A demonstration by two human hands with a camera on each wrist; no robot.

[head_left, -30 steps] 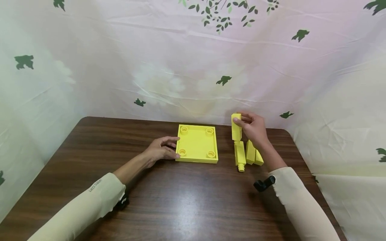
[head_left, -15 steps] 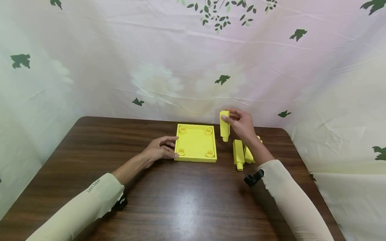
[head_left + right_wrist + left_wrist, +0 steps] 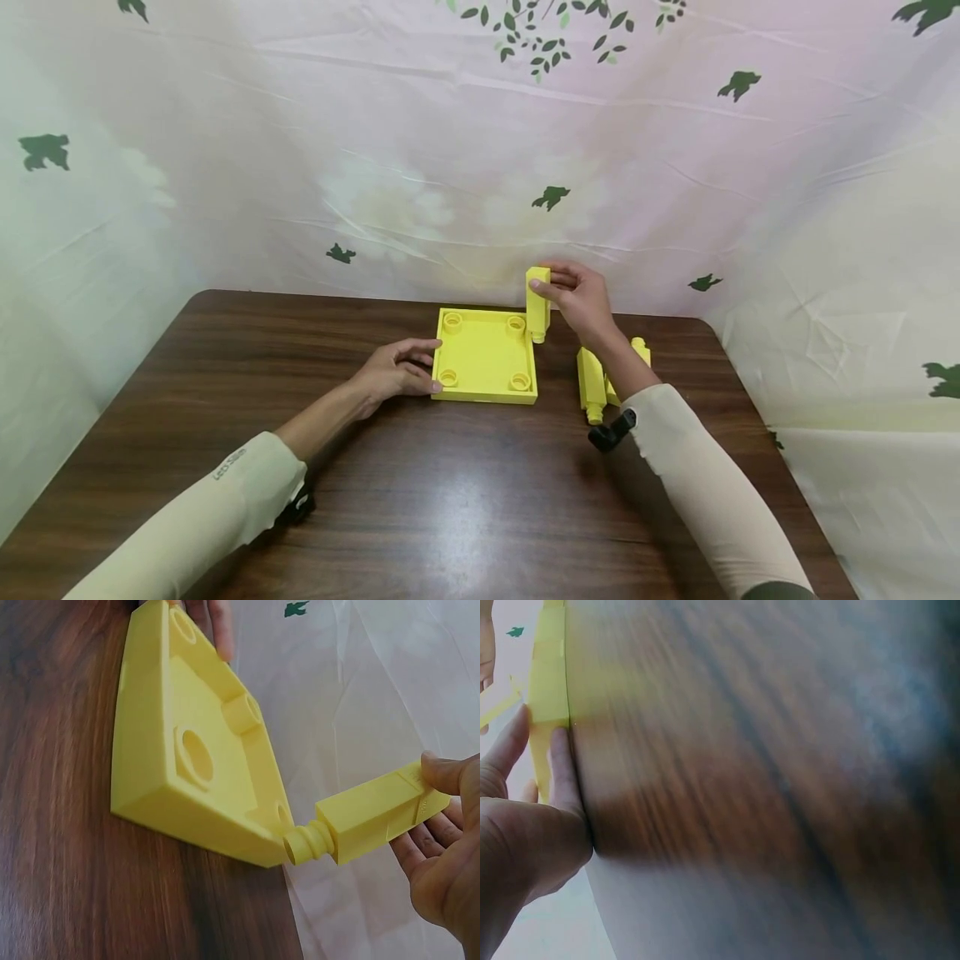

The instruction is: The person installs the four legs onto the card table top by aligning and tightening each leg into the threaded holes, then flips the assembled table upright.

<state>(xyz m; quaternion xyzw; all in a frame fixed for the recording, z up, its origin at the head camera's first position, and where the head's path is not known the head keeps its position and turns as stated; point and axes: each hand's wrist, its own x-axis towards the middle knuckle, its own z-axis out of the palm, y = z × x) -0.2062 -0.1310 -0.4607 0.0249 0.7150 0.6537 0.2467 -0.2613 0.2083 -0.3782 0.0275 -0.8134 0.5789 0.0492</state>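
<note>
A square yellow tabletop [image 3: 483, 354] with a raised rim and a round socket in each corner lies upside down on the wooden table. At its left edge, my left hand [image 3: 393, 371] holds it, thumb by the near left corner and fingers along the side. My right hand [image 3: 585, 304] pinches a yellow square table leg [image 3: 537, 304] upright between thumb and fingers, ribbed peg downward. In the right wrist view, the peg [image 3: 307, 841] overlaps the rim beside the far right socket. That socket is mostly hidden by the rim there.
More yellow table legs lie to the right, one leg [image 3: 592, 387] with its peg toward the front. Another leg [image 3: 641, 350] is partly covered by my right forearm. A patterned cloth [image 3: 450, 167] hangs close behind the wooden table [image 3: 420, 483].
My right hand has lifted the leg off from above the other legs and carried it left to the far right corner of the tabletop. The left hand keeps its hold.
</note>
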